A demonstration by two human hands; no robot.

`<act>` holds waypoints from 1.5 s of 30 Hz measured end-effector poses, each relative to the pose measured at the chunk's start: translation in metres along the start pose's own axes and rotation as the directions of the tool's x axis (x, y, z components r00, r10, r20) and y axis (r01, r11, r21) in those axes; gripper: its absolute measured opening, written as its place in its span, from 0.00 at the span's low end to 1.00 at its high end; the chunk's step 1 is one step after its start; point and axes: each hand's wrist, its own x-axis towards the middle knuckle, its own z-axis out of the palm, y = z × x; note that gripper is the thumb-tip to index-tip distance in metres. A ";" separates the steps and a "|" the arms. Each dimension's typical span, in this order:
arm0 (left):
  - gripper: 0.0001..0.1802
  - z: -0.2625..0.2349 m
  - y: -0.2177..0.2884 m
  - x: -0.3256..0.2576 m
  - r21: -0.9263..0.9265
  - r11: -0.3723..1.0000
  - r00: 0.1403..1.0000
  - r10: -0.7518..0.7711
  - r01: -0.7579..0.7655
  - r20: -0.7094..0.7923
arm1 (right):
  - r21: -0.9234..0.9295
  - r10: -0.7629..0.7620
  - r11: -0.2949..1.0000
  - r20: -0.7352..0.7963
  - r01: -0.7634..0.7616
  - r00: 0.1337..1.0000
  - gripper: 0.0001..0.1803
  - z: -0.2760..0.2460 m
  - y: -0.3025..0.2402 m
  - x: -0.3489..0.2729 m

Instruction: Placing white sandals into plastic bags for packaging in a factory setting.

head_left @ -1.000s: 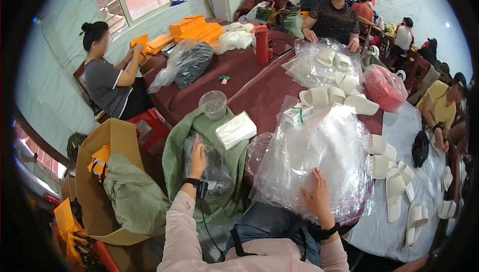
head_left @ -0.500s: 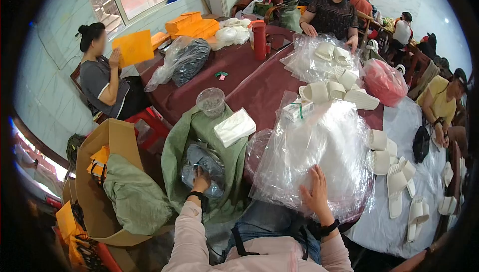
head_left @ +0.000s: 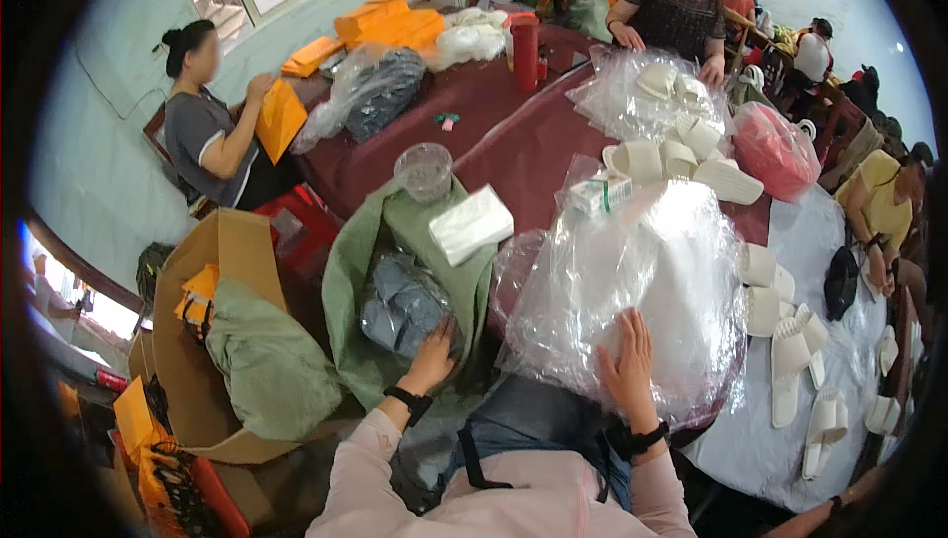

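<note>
I count one grey bundle in clear plastic [head_left: 400, 303], one tub [head_left: 424, 173], one white packet [head_left: 471, 225], one small white-and-green box [head_left: 599, 194], one red flask [head_left: 524, 56] and two spreads of clear bags: the near stack [head_left: 602, 286] and the far stack [head_left: 592, 94], the latter bearing two pale slippers [head_left: 657, 80] (others overlap too closely for me to number).

Edges and room: the near stack reaches the table side next to the lap; maroon tablecloth [head_left: 484, 114] stretches between tub and flask, with a small green-and-pink item [head_left: 447, 121] on it.

Containers: the green sack [head_left: 346, 267] gapes upward, the grey bundle lying inside it, below the white packet. To its left, a carton [head_left: 244, 247] holds green fabric [head_left: 267, 360] and orange packets [head_left: 202, 286].

Grip: the left hand [head_left: 432, 358] touches the bundle's near right edge; whether it clasps it, I cannot tell. The right hand [head_left: 628, 365] lies flat on the near stack, fingers extended, clasping nothing.
</note>
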 end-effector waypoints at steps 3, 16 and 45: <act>0.40 0.006 0.014 -0.010 0.218 0.976 0.988 0.055 -0.023 -0.141 | -0.006 0.003 1.000 0.000 -0.003 1.000 0.32 0.000 0.003 -0.001; 0.26 0.053 -0.034 -0.031 -0.183 0.977 0.987 -0.089 0.112 0.133 | -0.009 -0.014 1.000 -0.024 0.013 1.000 0.32 0.003 0.007 -0.003; 0.48 -0.025 -0.104 -0.059 0.356 0.426 0.536 -0.784 0.832 -0.313 | -0.052 0.029 0.998 -0.023 -0.030 0.999 0.32 0.002 0.014 -0.006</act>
